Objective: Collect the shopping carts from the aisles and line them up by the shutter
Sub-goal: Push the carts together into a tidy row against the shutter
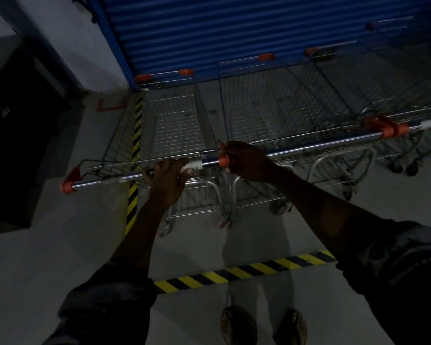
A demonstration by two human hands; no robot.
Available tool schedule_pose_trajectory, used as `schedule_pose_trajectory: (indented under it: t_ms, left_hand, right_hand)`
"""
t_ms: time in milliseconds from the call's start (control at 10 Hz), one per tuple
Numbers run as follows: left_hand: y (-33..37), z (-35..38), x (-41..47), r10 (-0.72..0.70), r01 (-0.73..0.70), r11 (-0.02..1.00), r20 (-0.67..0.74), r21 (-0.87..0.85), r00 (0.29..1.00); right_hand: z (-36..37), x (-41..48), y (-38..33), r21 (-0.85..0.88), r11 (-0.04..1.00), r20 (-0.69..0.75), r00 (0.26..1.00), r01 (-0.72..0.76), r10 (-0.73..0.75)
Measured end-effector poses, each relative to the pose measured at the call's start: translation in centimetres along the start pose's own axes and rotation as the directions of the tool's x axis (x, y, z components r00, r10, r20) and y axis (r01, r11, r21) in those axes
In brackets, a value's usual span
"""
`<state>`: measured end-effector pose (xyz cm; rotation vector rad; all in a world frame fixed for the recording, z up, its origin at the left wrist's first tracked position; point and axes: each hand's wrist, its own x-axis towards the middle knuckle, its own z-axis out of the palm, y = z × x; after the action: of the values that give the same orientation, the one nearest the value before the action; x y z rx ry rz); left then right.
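Light is dim. Left hand [168,175] is curled round the handle bar of the left cart [174,120], near the bar's right end. Right hand [246,161] is closed over the orange left end cap of the right cart [284,103] bar. Both carts stand side by side, noses near the blue shutter [234,28]. Further carts [383,83] stand to the right. Striped tape [234,272] crosses the floor behind them.

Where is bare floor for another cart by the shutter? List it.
Bare: floor left of the leftmost cart, beyond the vertical hazard stripe; floor behind the wheels up to the hazard tape. Crowded: carts side by side along the shutter.
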<state>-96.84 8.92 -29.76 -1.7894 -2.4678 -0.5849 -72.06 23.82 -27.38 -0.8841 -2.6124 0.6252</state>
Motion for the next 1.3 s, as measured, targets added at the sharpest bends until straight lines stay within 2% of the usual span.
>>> schedule_pose_trajectory:
  t_ms: [300,400,500,600,700,800,900,1000,1100,1200,1300]
  left_hand:
    - [-0.4,-0.1,0.0,0.049,-0.049,0.999,0.008,-0.005,0.999]
    - [-0.7,-0.8,0.3,0.079,-0.081,0.996,0.075,0.025,0.994]
    - [-0.4,-0.7,0.3,0.085,-0.087,0.996,0.073,0.032,0.994]
    - [1.3,-0.4,0.5,0.174,-0.173,0.985,0.054,-0.024,0.983]
    - [3.6,-0.3,0.9,0.240,-0.240,0.971,0.055,-0.015,0.969]
    - [8.1,-0.3,1.2,0.290,-0.290,0.951,0.019,0.106,0.957]
    - [10.7,0.4,1.2,0.297,-0.303,0.939,0.061,0.166,0.953]
    - [12.0,2.7,2.2,0.314,-0.327,0.936,0.108,0.129,0.943]
    - [12.2,3.8,2.6,0.339,-0.347,0.934,0.088,0.088,0.937]
    - [13.4,3.3,3.1,0.236,-0.237,0.971,-0.052,-0.005,0.970]
    - [14.7,2.4,2.2,0.275,-0.279,0.960,-0.094,-0.030,0.957]
  right_hand:
    - [0.5,0.5,1.5,-0.081,0.996,0.091,0.995,0.044,-0.036]
    - [-1.8,-0.4,-0.5,-0.098,0.994,0.084,0.996,0.047,-0.038]
    - [-2.9,-1.1,-0.8,-0.079,0.996,0.006,0.999,0.045,-0.045]
    - [-4.1,-2.9,0.7,-0.154,0.988,-0.079,0.997,-0.022,0.010]
    - [-5.1,-4.4,1.9,-0.231,0.967,-0.068,0.994,-0.104,0.090]
    - [-6.3,-6.7,3.3,-0.313,0.940,-0.087,0.989,-0.138,0.116]
    - [-7.4,-7.7,4.0,-0.326,0.935,-0.088,0.989,-0.138,0.115]
    - [-7.7,-8.0,5.4,-0.355,0.932,0.045,0.994,-0.075,0.097]
    - [-8.5,-8.0,5.8,-0.255,0.959,0.018,0.991,-0.127,0.136]
    - [-9.5,-7.1,6.1,-0.246,0.946,-0.004,0.976,-0.212,0.217]
    - [-8.5,-6.9,6.7,-0.244,0.939,0.069,0.962,-0.241,0.265]
